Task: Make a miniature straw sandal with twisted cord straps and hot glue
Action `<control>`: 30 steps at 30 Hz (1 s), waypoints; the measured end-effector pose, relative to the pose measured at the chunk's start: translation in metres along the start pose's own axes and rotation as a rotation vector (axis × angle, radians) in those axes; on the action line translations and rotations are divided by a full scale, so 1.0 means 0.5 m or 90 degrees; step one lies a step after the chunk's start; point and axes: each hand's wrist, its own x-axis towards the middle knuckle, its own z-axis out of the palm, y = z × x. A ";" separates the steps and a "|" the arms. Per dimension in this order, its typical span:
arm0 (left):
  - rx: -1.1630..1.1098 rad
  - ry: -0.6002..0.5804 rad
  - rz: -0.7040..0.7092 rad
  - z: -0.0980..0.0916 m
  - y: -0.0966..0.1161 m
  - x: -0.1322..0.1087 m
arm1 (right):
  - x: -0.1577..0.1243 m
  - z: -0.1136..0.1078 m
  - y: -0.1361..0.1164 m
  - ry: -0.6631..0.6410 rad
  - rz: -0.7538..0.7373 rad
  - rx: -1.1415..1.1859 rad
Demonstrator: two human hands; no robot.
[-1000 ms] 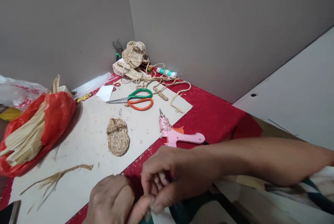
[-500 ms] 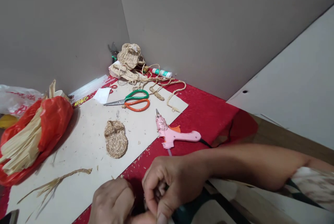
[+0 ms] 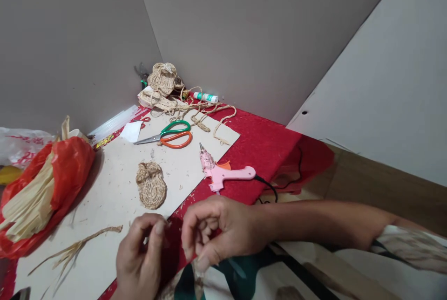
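My left hand (image 3: 139,258) and my right hand (image 3: 213,232) sit close together at the bottom of the view, over the front edge of the pale board (image 3: 115,197). Both have their fingers curled in a pinch; what they hold is too small or hidden to name. A small woven straw sandal (image 3: 151,185) lies on the board just beyond my left hand. A pink glue gun (image 3: 223,172) rests on the red cloth (image 3: 265,151) just beyond my right hand.
Green and orange scissors (image 3: 171,133) lie further back. Woven straw pieces and braided cord (image 3: 167,88) fill the corner with a glue stick (image 3: 204,97). A red bag of straw strips (image 3: 42,188) sits at the left. Loose straw (image 3: 73,246) lies near the front.
The view has swung right, so everything on the table has slid left. My left hand has risen and turned, its fingers now showing, and my hands have drawn slightly apart.
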 end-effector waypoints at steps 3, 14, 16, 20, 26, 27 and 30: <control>-0.001 -0.055 0.120 0.011 -0.009 -0.014 | 0.014 -0.001 0.012 0.068 -0.002 0.042; 0.033 -0.076 0.209 -0.007 -0.037 -0.016 | 0.052 0.010 0.030 0.230 0.030 -0.001; 0.040 -0.077 0.199 -0.007 -0.034 -0.018 | 0.054 0.015 0.031 0.233 0.023 -0.007; 0.063 -0.051 0.158 -0.007 -0.028 -0.015 | 0.058 0.016 0.039 0.239 -0.009 -0.047; 0.097 -0.083 0.158 -0.005 -0.031 0.002 | 0.069 0.003 0.053 0.246 -0.034 -0.134; 0.110 -0.091 0.166 -0.004 -0.033 0.003 | 0.071 0.001 0.054 0.247 -0.032 -0.149; 0.151 -0.096 0.193 0.004 -0.038 0.001 | 0.073 -0.002 0.058 0.243 -0.024 -0.173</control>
